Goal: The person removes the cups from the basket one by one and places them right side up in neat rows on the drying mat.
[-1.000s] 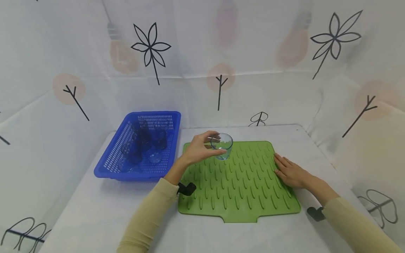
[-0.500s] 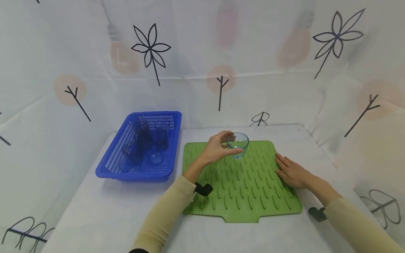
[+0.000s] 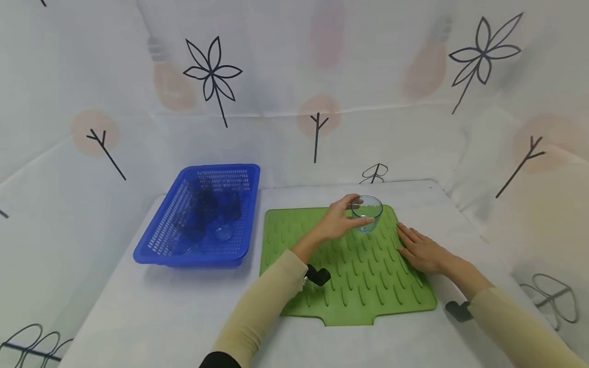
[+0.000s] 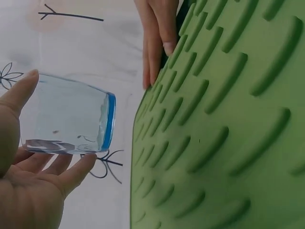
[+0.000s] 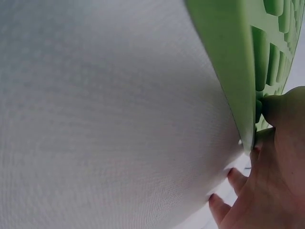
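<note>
My left hand (image 3: 338, 220) holds a clear drinking glass (image 3: 366, 212) by its side, thumb and fingers around it. The glass is up over the back right of the green ridged drying mat (image 3: 363, 276). In the left wrist view the glass (image 4: 71, 114) shows a blue rim, and its inside is bare of other things. At the mat's right edge rests my right hand (image 3: 423, 251), its fingers nearly straight. The right wrist view has the thumb (image 5: 281, 107) over the top of the mat (image 5: 228, 57), and other fingertips down by the white cloth.
A blue perforated basket (image 3: 252, 220) stands left of the mat, with several glasses (image 3: 224, 232) inside. White cloth (image 3: 179, 317) covers the table, and patterned cloth (image 3: 276, 143) hangs behind it and at both sides.
My left hand has carried the glass to the right across the mat, from its middle toward the right edge. The right hand has stayed at the mat's edge.
</note>
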The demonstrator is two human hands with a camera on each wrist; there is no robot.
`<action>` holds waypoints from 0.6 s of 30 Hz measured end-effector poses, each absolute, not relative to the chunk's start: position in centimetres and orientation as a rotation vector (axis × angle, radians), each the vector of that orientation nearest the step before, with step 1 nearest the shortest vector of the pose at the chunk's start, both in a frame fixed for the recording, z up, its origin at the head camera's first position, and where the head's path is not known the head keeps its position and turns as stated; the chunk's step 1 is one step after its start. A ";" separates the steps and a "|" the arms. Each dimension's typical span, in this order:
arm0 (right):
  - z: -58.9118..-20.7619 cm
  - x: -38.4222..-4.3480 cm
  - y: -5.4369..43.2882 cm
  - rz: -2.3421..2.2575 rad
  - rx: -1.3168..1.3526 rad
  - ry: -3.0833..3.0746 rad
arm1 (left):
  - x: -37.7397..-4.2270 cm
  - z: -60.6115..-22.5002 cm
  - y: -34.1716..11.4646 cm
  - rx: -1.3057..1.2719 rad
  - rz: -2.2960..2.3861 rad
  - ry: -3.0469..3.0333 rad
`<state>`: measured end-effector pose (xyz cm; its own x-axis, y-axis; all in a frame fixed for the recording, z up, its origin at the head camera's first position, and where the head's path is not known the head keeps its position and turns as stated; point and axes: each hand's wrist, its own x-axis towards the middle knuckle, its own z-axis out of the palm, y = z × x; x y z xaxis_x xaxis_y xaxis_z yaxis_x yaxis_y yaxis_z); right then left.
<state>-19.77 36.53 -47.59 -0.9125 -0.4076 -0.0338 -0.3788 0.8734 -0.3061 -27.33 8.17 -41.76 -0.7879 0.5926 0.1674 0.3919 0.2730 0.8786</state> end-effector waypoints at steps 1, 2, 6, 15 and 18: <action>-47.6 -19.8 36.5 -0.452 -0.621 2.946 | -27.4 -41.8 8.6 0.917 1.520 2.357; -47.6 -19.8 36.5 -0.451 -0.626 2.946 | -27.6 -41.9 9.0 0.914 1.510 2.368; -47.6 -19.8 36.4 -0.461 -0.610 2.938 | -28.2 -42.3 10.8 0.898 1.480 2.392; -48.1 -20.0 37.0 -0.398 -0.590 2.911 | -29.0 -43.3 13.7 0.826 1.424 2.450; -48.0 -20.0 36.9 -0.395 -0.597 2.930 | -29.2 -43.5 14.2 0.763 1.423 2.474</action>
<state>-19.95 36.92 -47.95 -0.9141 -0.3995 -0.0700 -0.3667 0.8878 -0.2781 -29.22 14.17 -43.48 -0.8501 0.5187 0.0909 0.3392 0.4074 0.8479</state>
